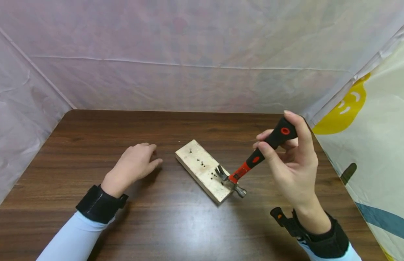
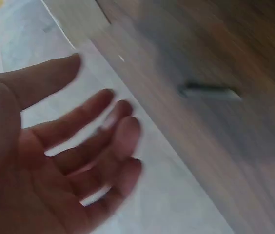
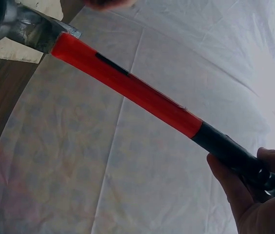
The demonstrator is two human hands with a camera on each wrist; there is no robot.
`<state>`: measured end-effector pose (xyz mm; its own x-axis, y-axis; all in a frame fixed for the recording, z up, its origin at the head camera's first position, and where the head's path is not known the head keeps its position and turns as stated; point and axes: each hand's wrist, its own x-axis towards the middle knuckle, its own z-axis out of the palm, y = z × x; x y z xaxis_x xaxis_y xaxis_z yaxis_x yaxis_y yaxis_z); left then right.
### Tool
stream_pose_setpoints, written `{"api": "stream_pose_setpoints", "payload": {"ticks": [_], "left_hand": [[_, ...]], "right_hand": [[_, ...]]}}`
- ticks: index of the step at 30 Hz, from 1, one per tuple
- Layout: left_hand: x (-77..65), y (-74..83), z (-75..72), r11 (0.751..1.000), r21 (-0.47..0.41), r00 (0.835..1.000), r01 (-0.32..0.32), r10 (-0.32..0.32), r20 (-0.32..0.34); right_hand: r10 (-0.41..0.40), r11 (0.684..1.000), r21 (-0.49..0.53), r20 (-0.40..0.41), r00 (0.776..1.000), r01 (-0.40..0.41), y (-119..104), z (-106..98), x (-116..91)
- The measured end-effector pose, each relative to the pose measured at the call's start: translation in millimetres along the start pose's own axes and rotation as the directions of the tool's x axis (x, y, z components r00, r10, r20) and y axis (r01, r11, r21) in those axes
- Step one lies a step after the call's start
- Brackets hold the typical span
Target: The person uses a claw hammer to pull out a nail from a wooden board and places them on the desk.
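My right hand (image 1: 296, 163) grips the black end of a claw hammer (image 1: 240, 172), thumb and fingers around the handle. The hammer's red shaft slopes down to its metal head, which is over the near right end of a wooden block (image 1: 202, 170). Whether the head touches the block I cannot tell. Several small dark holes or nail heads mark the block's top. To the left of the block, my left hand (image 1: 133, 163) hovers above the table with loosely bent fingers, holding nothing. A blurred, slim metal piece (image 2: 210, 92) lies on the table beneath it in the left wrist view.
The dark wood table (image 1: 91, 145) ends at a pale cloth wall (image 1: 188, 87) behind. Another cloth with a yellow print (image 1: 342, 112) hangs along the right edge. Black straps (image 1: 100, 204) circle both wrists.
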<state>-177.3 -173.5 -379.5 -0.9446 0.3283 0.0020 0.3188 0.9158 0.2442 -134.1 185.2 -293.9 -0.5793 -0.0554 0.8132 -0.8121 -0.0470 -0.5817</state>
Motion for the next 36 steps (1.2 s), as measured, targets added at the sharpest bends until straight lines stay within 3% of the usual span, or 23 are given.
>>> {"api": "stream_pose_setpoints", "payload": {"ticks": [2,4,9,14,20,29,36], "left_hand": [[4.0,9.3,5.7,0.998,-0.012,0.995,-0.068,0.067,-0.072],[8.0,18.4,12.1,0.993,-0.037,0.989,-0.115,0.111,-0.098],[17.1,35.4,26.0,0.980,-0.097,0.983,-0.176,0.169,-0.073],[24.2,45.6,35.2,0.978,-0.087,0.981,-0.188,0.184,-0.052],[28.4,48.5,41.4,0.977,-0.088,0.979,-0.195,0.188,-0.082],[29.1,47.3,42.5,0.960,-0.090,0.958,-0.266,0.252,-0.137],[27.6,50.0,43.2,0.952,-0.143,0.960,-0.272,0.259,-0.103]], "right_hand": [[0.004,1.000,-0.010,0.006,1.000,-0.004,0.3,0.0,-0.1],[0.007,1.000,-0.018,0.013,1.000,-0.007,0.4,0.1,0.2],[0.023,0.999,-0.032,0.030,0.999,-0.022,-0.7,0.4,1.0],[0.037,0.998,-0.044,0.034,0.999,-0.036,-0.9,2.3,1.7],[0.027,0.998,-0.063,0.055,0.998,-0.023,-0.1,3.7,1.2],[0.050,0.995,-0.090,0.093,0.994,-0.042,-2.0,4.8,2.6],[0.054,0.992,-0.116,0.122,0.991,-0.040,-2.5,6.5,4.6]]}}
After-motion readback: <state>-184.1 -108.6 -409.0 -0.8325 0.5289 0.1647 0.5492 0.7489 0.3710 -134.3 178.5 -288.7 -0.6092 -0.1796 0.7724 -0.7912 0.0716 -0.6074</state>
